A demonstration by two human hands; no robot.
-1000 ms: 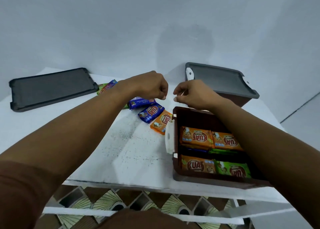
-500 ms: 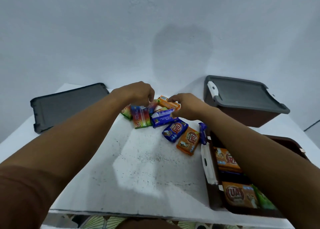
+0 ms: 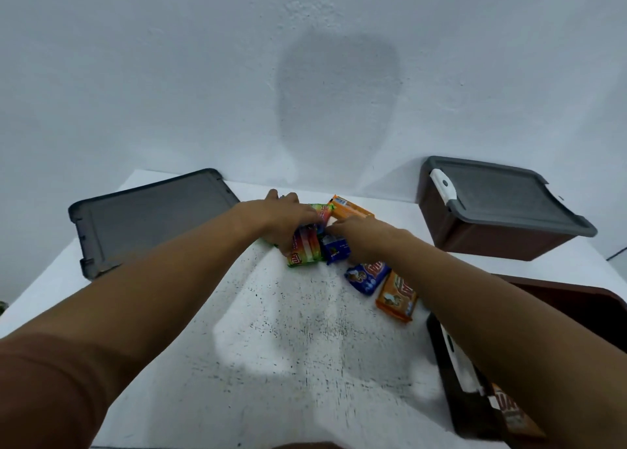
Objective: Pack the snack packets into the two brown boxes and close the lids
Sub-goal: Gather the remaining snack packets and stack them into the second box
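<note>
The white table [image 3: 271,363], speckled with black, carries everything. A loose grey lid [image 3: 152,218] lies flat at its far left corner, and a closed brown box [image 3: 498,224] with its own grey lid latched stands at the far right corner. An open brown box [image 3: 471,401] sits at the near right edge, largely covered by the right forearm and cut off by the frame; only a sliver of an orange wrapper inside shows, so how full it is cannot be judged. Both arms reach to the snack packets heaped near the middle of the far edge. The left hand [image 3: 288,218] lies over a striped green-and-red packet [image 3: 305,250], its fingers curled down around it. The right hand [image 3: 364,240] covers a small blue packet [image 3: 336,250]; its fingertips are tucked underneath and blurred, so whether they pinch anything cannot be told. An orange packet [image 3: 349,209] lies just behind the hands, and a second blue packet [image 3: 366,275] and a second orange packet [image 3: 395,299] lie nearer the open box. The step seems to be gathering the last loose packets; next they must be lifted, carried to the open box, and the loose lid fetched.
</note>
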